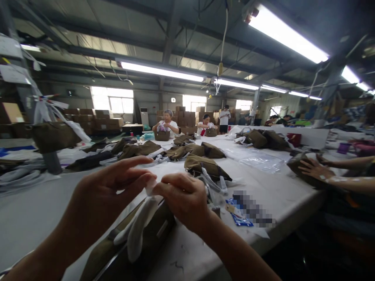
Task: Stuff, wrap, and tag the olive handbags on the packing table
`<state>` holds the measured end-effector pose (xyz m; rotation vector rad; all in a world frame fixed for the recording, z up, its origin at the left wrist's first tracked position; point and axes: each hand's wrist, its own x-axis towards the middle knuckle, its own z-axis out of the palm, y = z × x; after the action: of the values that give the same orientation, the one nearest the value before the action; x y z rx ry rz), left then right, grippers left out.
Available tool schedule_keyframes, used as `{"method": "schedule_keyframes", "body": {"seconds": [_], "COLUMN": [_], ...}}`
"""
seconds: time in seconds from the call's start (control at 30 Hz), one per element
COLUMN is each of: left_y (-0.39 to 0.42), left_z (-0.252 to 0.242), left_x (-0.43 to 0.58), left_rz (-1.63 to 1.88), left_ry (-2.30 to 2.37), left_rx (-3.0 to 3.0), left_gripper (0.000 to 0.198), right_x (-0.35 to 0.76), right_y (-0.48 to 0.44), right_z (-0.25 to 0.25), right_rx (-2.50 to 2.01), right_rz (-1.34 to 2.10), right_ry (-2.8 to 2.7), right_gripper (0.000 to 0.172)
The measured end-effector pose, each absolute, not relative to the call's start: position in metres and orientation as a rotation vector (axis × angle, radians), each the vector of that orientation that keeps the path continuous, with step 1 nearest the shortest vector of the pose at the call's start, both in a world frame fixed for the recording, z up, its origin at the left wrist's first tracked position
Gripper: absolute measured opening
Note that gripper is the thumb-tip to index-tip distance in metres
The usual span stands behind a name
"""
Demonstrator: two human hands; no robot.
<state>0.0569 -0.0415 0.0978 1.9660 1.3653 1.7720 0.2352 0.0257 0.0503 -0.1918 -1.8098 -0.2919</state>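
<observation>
An olive-brown bag (159, 226) lies on the table below my hands, with a zipper edge and a small pale label on its side. Its handle (137, 234) is covered in white padded wrapping that curves over the bag. With thumb and fingertips, my left hand (108, 199) pinches the upper end of the white wrapping (150, 188). My right hand (186, 199) is curled closed on the same spot from the other side, knuckles toward me. Exactly how the wrapping is fastened there is hidden by my fingers.
More brown bags (205, 166) with wrapped straps lie across the white table (222, 253). A blue packet (238, 212) is right of my hand, near clear plastic bags (260, 160). A co-worker's hands (316, 169) press a bag at far right. A bag (55, 136) hangs on a left post.
</observation>
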Motion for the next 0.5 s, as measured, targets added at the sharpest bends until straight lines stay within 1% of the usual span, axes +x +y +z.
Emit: {"method": "schedule_keyframes", "body": {"seconds": [0.07, 0.13, 0.2, 0.27, 0.33, 0.43, 0.5], "left_y": [-0.038, -0.033, -0.028, -0.026, -0.027, -0.029, -0.028], "left_z": [0.101, 0.101, 0.097, 0.089, 0.078, 0.062, 0.055], "left_x": [0.054, 0.048, 0.041, 0.035, 0.033, 0.039, 0.047], "left_rz": [1.825, 1.864, 1.895, 1.871, 1.717, 1.279, 1.006], "left_ry": [1.307, 1.241, 1.214, 1.255, 1.357, 1.530, 1.547], "left_rx": [1.793, 1.633, 1.542, 1.537, 1.597, 1.662, 1.698], "left_gripper": [0.039, 0.041, 0.038, 0.037, 0.049, 0.068, 0.067], "right_x": [0.235, 0.235, 0.238, 0.242, 0.246, 0.249, 0.250], "right_y": [0.032, 0.038, 0.041, 0.043, 0.041, 0.029, 0.019], "right_z": [0.040, 0.027, 0.016, 0.003, -0.012, -0.041, -0.062], "right_rx": [-0.196, -0.215, -0.243, -0.260, -0.296, -0.429, -0.502], "right_rz": [-0.377, -0.379, -0.281, -0.101, 0.114, 0.334, 0.423], "right_ry": [-1.874, -1.911, -1.911, -1.877, -1.782, -1.683, -1.712], "right_gripper": [0.015, 0.017, 0.019, 0.022, 0.024, 0.023, 0.022]}}
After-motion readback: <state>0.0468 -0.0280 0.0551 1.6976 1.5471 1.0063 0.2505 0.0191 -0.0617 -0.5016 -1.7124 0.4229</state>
